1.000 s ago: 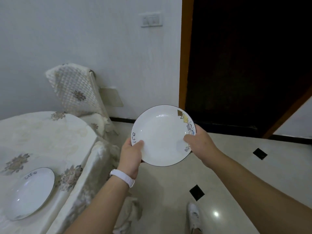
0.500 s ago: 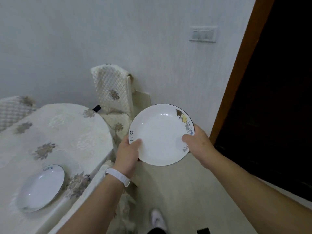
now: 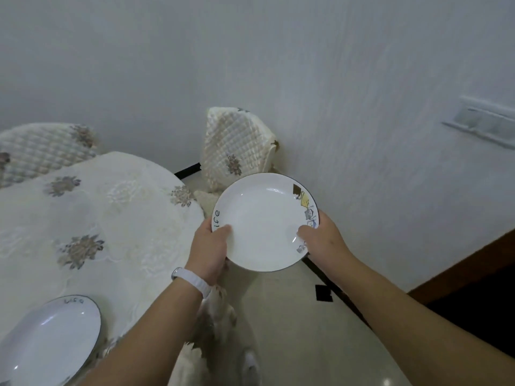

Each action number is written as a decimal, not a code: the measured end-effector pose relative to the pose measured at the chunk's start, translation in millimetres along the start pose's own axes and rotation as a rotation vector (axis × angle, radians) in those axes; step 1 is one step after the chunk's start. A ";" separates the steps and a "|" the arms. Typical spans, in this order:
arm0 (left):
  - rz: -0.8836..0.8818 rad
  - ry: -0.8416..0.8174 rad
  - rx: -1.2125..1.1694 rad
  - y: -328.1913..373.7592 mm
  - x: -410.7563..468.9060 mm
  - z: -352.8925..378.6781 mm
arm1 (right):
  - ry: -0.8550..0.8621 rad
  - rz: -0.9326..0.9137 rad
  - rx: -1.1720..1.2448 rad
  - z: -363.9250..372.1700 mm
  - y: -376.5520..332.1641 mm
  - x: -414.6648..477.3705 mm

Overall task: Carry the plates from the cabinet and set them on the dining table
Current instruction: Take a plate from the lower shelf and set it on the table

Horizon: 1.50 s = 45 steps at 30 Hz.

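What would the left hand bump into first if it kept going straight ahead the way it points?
Probably the quilted chair by the wall; the left hand, gripping the plate, points roughly at it, though depth is hard to judge.

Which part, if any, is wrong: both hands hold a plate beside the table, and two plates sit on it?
The count: the head view shows one set plate on the table, not two. Left hand and right hand hold the carried plate beside it.
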<state>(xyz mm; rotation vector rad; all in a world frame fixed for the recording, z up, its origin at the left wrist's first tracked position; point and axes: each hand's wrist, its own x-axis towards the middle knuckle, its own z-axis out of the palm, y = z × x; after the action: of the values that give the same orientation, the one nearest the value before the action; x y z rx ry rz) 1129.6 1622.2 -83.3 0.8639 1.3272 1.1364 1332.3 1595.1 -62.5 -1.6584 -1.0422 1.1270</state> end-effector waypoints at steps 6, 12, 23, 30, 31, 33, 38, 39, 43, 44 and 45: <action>-0.007 0.119 -0.044 20.6 75.8 -26.9 | -0.119 -0.008 -0.094 50.6 -36.8 83.6; -0.009 0.251 -0.040 27.3 116.2 -59.7 | -0.248 -0.024 -0.138 98.3 -59.0 138.6; -0.058 0.586 -0.042 20.6 205.4 -80.9 | -0.547 -0.085 -0.289 180.4 -70.5 272.9; -0.128 0.825 0.089 29.7 264.1 -74.4 | -0.784 -0.096 -0.328 225.4 -86.7 365.1; -0.136 0.859 0.096 30.1 271.0 -73.7 | -0.821 -0.098 -0.319 230.3 -89.0 375.1; -0.146 0.924 0.096 31.1 281.0 -72.6 | -0.897 -0.123 -0.348 241.0 -93.9 391.8; -0.181 1.067 0.066 29.7 290.4 -75.9 | -1.007 -0.143 -0.409 274.9 -96.6 412.1; -0.189 1.095 0.050 28.5 291.7 -78.5 | -1.029 -0.143 -0.414 282.0 -96.3 413.8; -0.192 1.170 0.003 19.0 300.6 -91.3 | -1.107 -0.145 -0.446 311.8 -91.9 421.3; -0.190 1.186 -0.004 15.5 303.1 -94.9 | -1.115 -0.146 -0.445 320.0 -90.1 422.9; -0.192 1.201 -0.008 12.1 305.5 -98.4 | -1.125 -0.148 -0.440 328.2 -87.5 424.6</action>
<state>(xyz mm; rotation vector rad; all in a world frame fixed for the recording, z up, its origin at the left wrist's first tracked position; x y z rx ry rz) 1000.3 1904.2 -166.4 -0.0681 2.2800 1.5597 1108.4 2081.3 -158.2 -1.1311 -2.1878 1.8719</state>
